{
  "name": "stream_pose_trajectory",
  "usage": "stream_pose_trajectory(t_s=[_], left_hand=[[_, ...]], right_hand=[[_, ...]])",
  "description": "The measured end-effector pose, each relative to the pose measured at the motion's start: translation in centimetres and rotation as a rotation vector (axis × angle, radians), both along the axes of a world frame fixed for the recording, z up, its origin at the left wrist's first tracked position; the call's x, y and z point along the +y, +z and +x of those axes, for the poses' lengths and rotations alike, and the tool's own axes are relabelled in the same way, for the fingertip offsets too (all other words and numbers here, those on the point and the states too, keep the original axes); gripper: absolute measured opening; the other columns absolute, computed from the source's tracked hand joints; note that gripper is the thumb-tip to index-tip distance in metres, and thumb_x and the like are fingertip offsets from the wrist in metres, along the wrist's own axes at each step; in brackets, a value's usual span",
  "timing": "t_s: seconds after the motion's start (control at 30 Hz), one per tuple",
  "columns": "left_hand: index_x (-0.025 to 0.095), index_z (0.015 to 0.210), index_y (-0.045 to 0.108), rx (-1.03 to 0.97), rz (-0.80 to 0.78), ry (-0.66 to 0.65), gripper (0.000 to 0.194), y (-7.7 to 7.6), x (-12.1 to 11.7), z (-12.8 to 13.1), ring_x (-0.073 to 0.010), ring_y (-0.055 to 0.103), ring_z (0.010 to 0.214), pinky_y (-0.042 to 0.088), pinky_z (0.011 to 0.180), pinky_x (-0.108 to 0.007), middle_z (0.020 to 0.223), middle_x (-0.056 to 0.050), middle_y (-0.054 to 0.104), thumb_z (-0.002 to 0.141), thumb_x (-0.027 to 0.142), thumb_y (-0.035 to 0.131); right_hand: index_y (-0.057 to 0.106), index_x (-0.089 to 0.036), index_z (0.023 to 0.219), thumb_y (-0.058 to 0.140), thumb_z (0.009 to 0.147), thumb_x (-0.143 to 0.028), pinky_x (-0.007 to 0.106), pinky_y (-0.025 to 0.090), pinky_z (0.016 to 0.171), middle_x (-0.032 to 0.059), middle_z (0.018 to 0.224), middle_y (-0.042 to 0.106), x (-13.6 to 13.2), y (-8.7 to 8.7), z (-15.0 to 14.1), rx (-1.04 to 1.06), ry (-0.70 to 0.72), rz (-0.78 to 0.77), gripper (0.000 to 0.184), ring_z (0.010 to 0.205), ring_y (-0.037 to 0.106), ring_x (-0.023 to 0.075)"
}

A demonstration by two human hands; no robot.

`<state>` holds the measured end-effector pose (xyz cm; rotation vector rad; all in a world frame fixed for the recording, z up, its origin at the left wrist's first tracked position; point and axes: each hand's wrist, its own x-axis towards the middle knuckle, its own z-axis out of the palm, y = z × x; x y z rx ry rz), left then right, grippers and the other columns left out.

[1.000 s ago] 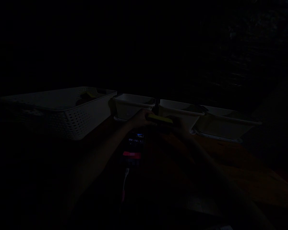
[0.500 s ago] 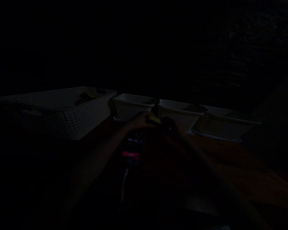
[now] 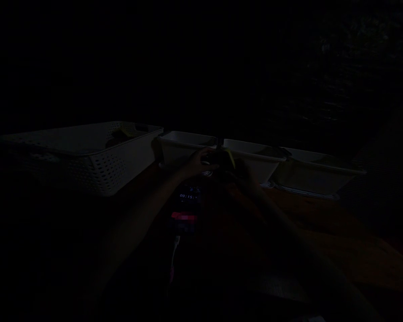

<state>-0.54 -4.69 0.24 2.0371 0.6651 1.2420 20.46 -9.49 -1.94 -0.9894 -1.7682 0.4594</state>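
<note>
The scene is very dark. Between my hands, in front of the bins, is a dark object with a yellow-green edge (image 3: 229, 158); its kind cannot be made out. My left hand (image 3: 197, 163) reaches it from the left, fingers and thumb curved around its dark side. On the other side my right hand (image 3: 244, 174) is closed on it, most of its fingers lost in shadow. Below them, a phone (image 3: 187, 206) with a lit timer display lies on the wooden table (image 3: 342, 241), a pale cable (image 3: 175, 248) running from its lower end.
A white perforated basket (image 3: 134, 154) stands at the left, holding a dark item with a yellow-green part (image 3: 123, 133). Three pale bins stand in a row beyond my hands: a left bin (image 3: 174, 150), a middle bin (image 3: 260, 166) and a right bin (image 3: 315, 176).
The object has turned between my hands: its yellow-green part lay nearly flat and now tilts steeply, farther right. My left fingers have spread slightly around it. Basket, bins and phone stay put.
</note>
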Motion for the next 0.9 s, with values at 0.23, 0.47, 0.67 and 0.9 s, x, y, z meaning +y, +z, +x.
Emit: stream_pose_trajectory(t_s=[0.23,0.47,0.67,0.9], left_hand=[[0.013,0.118,0.053,0.004,-0.070,0.020,0.062,-0.3,0.0,0.2,-0.0225,0.057,0.107,0.044,0.093,-0.038,0.117,-0.012,0.059,0.064,0.034,0.076],[0.013,0.117,0.053,0.025,-0.083,-0.051,0.060,-0.5,-0.1,0.3,-0.0215,0.058,0.105,0.044,0.093,-0.038,0.117,-0.012,0.060,0.065,0.033,0.076],[0.013,0.115,0.054,0.040,-0.025,-0.009,0.059,-0.3,-0.5,0.4,-0.0219,0.058,0.104,0.045,0.092,-0.039,0.114,-0.011,0.060,0.065,0.034,0.076],[0.013,0.110,0.056,0.063,-0.004,-0.021,0.056,-0.1,-0.5,0.3,-0.0207,0.060,0.098,0.047,0.088,-0.038,0.107,-0.009,0.062,0.064,0.035,0.077]], right_hand=[[0.048,-0.020,0.117,0.068,0.071,-0.045,0.035,0.052,0.084,0.0091,0.115,0.060,-1.2,0.6,-0.8,0.144,0.091,-0.089,0.056,0.102,0.061,0.0213],[0.059,-0.014,0.106,0.070,0.070,-0.046,0.034,0.053,0.078,0.0103,0.104,0.066,-0.4,-0.1,-0.2,0.060,0.089,-0.067,0.049,0.091,0.065,0.0219],[0.061,-0.014,0.104,0.072,0.068,-0.043,0.033,0.054,0.077,0.0088,0.103,0.067,-0.6,0.2,-0.4,0.123,0.148,-0.095,0.048,0.090,0.065,0.0219],[0.065,-0.014,0.095,0.074,0.065,-0.040,0.029,0.053,0.068,0.0067,0.092,0.069,-1.0,0.7,-0.7,0.150,0.127,-0.151,0.041,0.080,0.065,0.0200]])
